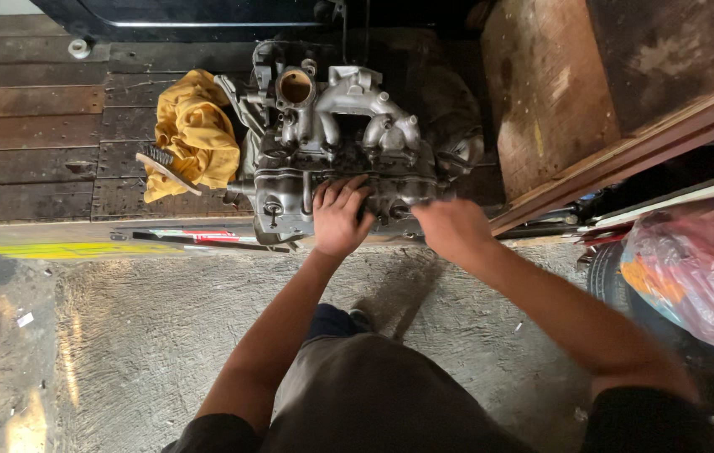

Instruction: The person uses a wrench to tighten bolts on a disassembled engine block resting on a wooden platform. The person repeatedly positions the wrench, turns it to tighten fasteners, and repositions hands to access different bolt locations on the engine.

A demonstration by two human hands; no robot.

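A grey metal engine block (340,143) with an intake manifold on top sits at the edge of a dark wooden platform (30,126). My left hand (338,216) lies flat against the engine's near side, fingers spread and pointing up. My right hand (451,228) is at the engine's lower right corner, blurred; its fingers are turned away, so I cannot tell whether it grips anything. A yellow rag (196,134) lies bunched against the engine's left side, with a wire brush (166,166) resting on it.
A rusty brown wooden panel (550,92) leans at the right of the engine. A pink and clear plastic bag (696,268) sits at the far right over a dark tyre (607,277). Rough concrete floor (147,335) spreads below the platform edge.
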